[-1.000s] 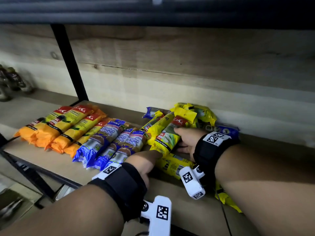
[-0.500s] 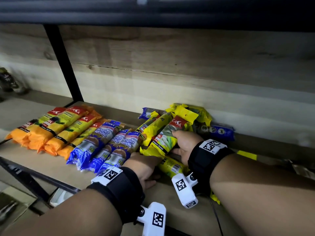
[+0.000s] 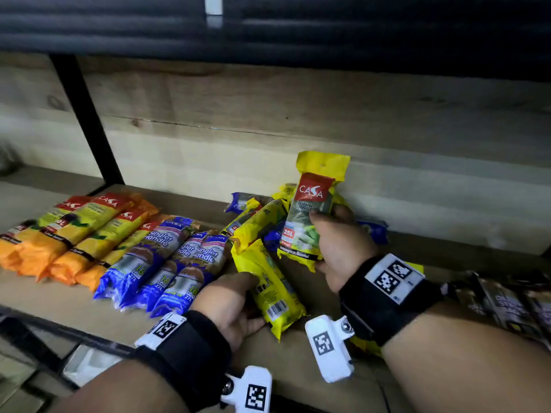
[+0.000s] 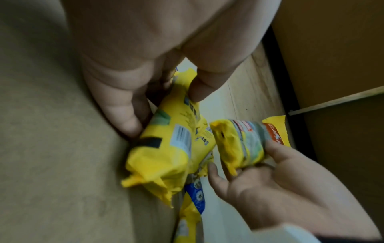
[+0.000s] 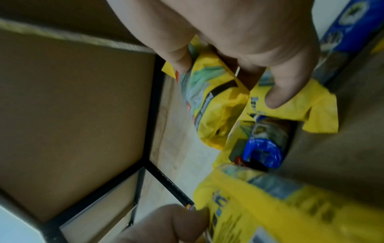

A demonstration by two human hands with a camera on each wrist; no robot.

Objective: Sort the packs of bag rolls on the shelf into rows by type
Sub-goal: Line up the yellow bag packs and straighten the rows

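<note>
On the wooden shelf [image 3: 74, 305], at the far left, lies a row of orange packs [image 3: 68, 234] side by side, each with a red "CASA" tag at the far end and a dark band across the middle; the smaller print there is too blurred to read. Just beside them on the right sits a row of blue packs [image 3: 167, 263] reading "Singlet Handle", with "18" and "27L" near the front ends.

Next comes the left hand [image 3: 229, 305], fingers and thumb curled round a yellow pack [image 3: 268, 281] that lies on the shelf back side up, showing a barcode and fine print that cannot be read. The left wrist view shows the thumb and fingers pinching its sides.

Behind it is a loose heap of mixed packs [image 3: 256, 219], yellow and blue ones overlapping against the back wall.

To the right, the right hand [image 3: 343, 248] grips a second yellow pack [image 3: 310, 216], held upright above the heap. Its red label reads "CASA", with "25L" in a red patch lower down and a black strip at the bottom whose words look like "Lemongrass Scented".

At the far right edge lie dark packs [image 3: 507, 305], their lettering not legible.
</note>
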